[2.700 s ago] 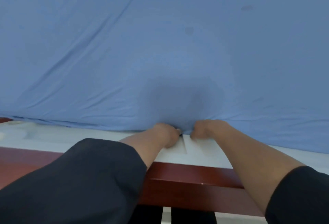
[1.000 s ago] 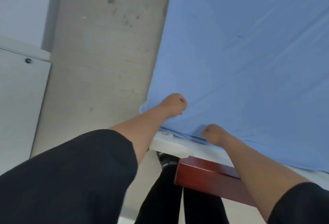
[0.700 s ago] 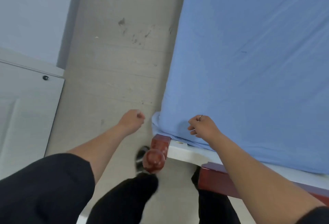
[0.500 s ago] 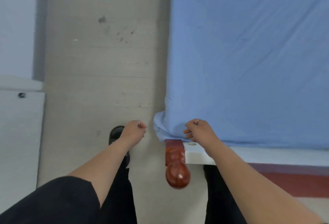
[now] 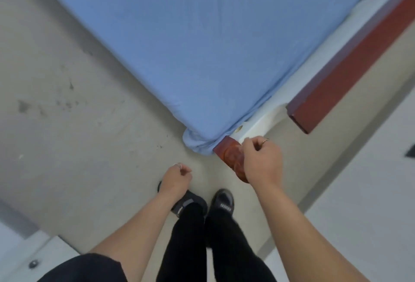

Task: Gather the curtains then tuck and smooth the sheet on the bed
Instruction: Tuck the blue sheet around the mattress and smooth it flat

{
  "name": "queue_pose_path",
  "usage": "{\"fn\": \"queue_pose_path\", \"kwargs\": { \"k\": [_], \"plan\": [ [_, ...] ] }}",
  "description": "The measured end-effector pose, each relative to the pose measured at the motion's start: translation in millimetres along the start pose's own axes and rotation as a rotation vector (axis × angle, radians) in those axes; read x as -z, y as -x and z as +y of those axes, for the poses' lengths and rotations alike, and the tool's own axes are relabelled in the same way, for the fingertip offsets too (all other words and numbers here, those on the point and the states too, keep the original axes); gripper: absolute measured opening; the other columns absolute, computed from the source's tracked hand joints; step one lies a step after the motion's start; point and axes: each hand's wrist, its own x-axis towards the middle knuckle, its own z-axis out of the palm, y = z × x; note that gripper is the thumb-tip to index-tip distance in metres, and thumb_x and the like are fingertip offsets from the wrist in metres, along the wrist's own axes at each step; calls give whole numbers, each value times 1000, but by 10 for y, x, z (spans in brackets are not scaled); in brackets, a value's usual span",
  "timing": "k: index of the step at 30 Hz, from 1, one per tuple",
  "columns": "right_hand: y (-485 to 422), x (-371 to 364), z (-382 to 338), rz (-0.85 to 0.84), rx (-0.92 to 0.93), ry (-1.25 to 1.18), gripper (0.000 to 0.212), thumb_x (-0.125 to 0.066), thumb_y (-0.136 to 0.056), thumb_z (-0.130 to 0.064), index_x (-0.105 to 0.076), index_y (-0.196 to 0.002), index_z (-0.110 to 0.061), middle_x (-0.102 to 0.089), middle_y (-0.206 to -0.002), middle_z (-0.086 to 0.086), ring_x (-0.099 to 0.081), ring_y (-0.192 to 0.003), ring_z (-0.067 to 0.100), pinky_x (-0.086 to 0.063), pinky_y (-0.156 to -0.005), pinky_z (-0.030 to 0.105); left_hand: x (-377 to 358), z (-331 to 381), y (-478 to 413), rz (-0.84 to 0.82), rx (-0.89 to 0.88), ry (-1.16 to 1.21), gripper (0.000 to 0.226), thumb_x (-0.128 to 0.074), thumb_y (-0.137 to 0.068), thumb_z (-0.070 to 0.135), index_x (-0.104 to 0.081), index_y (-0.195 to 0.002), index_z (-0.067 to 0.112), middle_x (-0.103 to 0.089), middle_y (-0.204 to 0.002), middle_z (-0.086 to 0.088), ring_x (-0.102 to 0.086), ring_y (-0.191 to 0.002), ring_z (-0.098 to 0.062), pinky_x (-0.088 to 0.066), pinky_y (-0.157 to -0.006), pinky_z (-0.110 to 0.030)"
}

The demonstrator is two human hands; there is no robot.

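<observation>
A light blue sheet point(image 5: 202, 41) covers the mattress and fills the upper middle of the view. Its corner point(image 5: 197, 141) hangs bunched just beside a red-brown wooden bedpost point(image 5: 232, 157). My right hand point(image 5: 261, 161) hovers over the bedpost with its fingers curled, holding nothing and clear of the sheet. My left hand point(image 5: 176, 179) is lower left of the sheet corner, over the floor, fingers curled and empty. No curtains are in view.
A red-brown bed rail point(image 5: 350, 61) and the white bed base point(image 5: 265, 122) run up to the right. Grey concrete floor point(image 5: 67, 113) lies left of the bed. My two black shoes point(image 5: 222, 201) stand just below the bedpost. A white panel point(image 5: 33, 261) is at the bottom left.
Both hands have left the sheet edge and drawn back from the bed. I have moved round to the bed's corner, so the mattress now points at me diagonally.
</observation>
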Motion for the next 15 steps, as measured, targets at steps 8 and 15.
{"fn": "queue_pose_path", "kwargs": {
  "k": [8,15],
  "plan": [
    [9,-92,99,340,202,52,23,-49,-87,-32,-53,-65,-24,-46,-52,-14,-46,-52,8,-34,-55,25,156,348,-419,-12,-7,-177,7,-61,-89,11,-61,-93,15,-68,-99,-10,-69,-99,-32,-54,-84,-39],
    [-6,-129,127,459,202,101,21,-54,-89,-30,-61,-75,-16,-67,-70,-1,-63,-71,29,-53,-63,38,127,229,-724,-40,-252,-465,37,-64,-89,20,-63,-124,8,-68,-120,-9,-64,-113,-28,-43,-88,-25]
  ]
}}
